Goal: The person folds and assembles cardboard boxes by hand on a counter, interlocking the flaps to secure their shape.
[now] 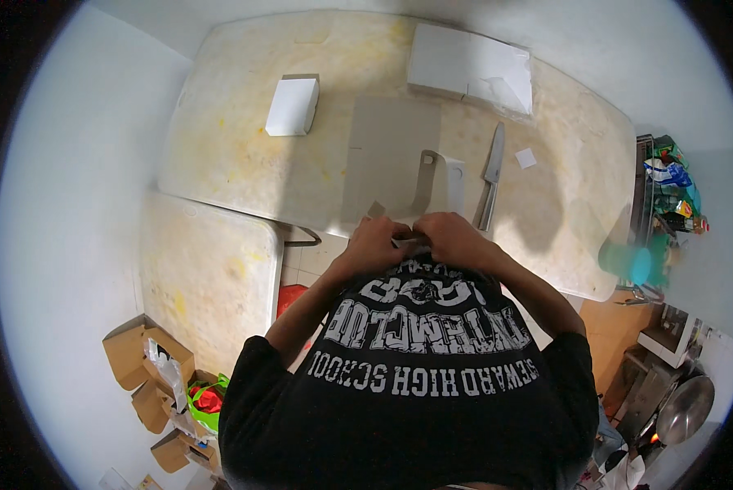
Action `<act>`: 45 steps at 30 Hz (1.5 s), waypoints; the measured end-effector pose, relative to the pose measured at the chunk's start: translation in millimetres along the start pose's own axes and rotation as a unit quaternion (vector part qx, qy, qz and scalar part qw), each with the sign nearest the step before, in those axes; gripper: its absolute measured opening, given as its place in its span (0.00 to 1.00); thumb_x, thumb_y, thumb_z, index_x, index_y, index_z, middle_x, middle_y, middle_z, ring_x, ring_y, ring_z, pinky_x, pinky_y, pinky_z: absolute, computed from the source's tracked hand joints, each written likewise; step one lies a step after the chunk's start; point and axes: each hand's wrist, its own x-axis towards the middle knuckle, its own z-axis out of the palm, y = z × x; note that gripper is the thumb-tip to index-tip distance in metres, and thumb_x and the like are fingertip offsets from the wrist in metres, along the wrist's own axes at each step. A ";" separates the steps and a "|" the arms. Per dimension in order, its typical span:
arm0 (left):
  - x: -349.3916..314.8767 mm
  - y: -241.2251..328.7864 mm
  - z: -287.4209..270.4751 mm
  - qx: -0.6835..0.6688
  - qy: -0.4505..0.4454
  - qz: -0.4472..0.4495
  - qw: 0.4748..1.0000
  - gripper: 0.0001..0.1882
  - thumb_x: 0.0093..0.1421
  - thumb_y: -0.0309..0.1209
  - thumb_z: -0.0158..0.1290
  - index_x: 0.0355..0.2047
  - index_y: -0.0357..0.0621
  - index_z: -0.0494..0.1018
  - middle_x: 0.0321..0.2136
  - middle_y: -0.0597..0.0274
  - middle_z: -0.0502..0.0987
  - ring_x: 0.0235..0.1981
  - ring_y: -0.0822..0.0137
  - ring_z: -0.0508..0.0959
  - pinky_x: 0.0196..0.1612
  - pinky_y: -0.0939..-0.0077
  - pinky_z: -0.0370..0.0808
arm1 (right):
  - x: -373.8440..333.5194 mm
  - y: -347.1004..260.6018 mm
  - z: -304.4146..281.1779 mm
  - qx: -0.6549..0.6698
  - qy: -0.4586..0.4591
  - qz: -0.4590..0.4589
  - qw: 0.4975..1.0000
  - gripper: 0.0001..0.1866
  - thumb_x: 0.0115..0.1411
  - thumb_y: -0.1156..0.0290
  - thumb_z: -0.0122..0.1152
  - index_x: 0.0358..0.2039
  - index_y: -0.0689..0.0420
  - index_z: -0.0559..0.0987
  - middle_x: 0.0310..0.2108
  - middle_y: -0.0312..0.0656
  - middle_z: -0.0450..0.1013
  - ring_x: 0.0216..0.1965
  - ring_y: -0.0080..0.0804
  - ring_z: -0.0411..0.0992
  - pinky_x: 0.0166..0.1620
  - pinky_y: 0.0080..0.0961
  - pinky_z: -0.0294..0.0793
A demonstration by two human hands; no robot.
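At the table's near edge, my left hand [378,243] and my right hand [450,237] are close together, fingers bent and pinched on the near end of a flat grey cardboard sheet [391,147]. The sheet lies on the table, stretching away from me. On its right side a folded white flap [454,186] stands up, with small slots at its far end. What lies between the fingers is mostly hidden. To the right of the sheet rests a knife [491,171], its blade pointing away, with a small white paper square [525,158] beside it.
On the stained table [227,155] stand a small white box [293,106] at far left and a plastic-wrapped white stack [468,69] at the back. A teal container [628,260] is at the right edge. A second table [207,269] and cardboard boxes [146,359] are at left.
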 end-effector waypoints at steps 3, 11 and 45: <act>-1.4 -2.3 1.3 0.052 0.016 0.022 0.998 0.14 0.54 0.39 0.56 0.37 0.48 0.83 0.30 0.47 0.82 0.38 0.47 0.80 0.56 0.56 0.68 | -1.2 -1.0 -4.7 -0.020 0.022 -0.026 0.999 0.08 0.49 0.76 0.59 0.31 0.65 0.77 0.34 0.56 0.75 0.40 0.56 0.74 0.42 0.44 0.72; 10.0 -32.0 -13.0 -0.024 0.279 0.089 0.956 0.30 0.58 0.39 0.60 0.58 0.43 0.67 0.55 0.44 0.69 0.59 0.47 0.66 0.63 0.53 0.60 | 7.9 -2.4 -11.0 0.107 0.152 0.008 0.983 0.10 0.53 0.69 0.67 0.29 0.63 0.79 0.32 0.52 0.76 0.35 0.55 0.75 0.40 0.42 0.72; 93.6 -101.8 20.5 -0.190 0.146 0.045 0.970 0.32 0.55 0.33 0.57 0.57 0.34 0.58 0.58 0.42 0.58 0.60 0.49 0.60 0.58 0.56 0.63 | 59.0 160.1 -17.2 -0.064 0.285 0.287 0.912 0.21 0.54 0.79 0.56 0.50 0.53 0.77 0.51 0.49 0.74 0.52 0.44 0.73 0.52 0.40 0.73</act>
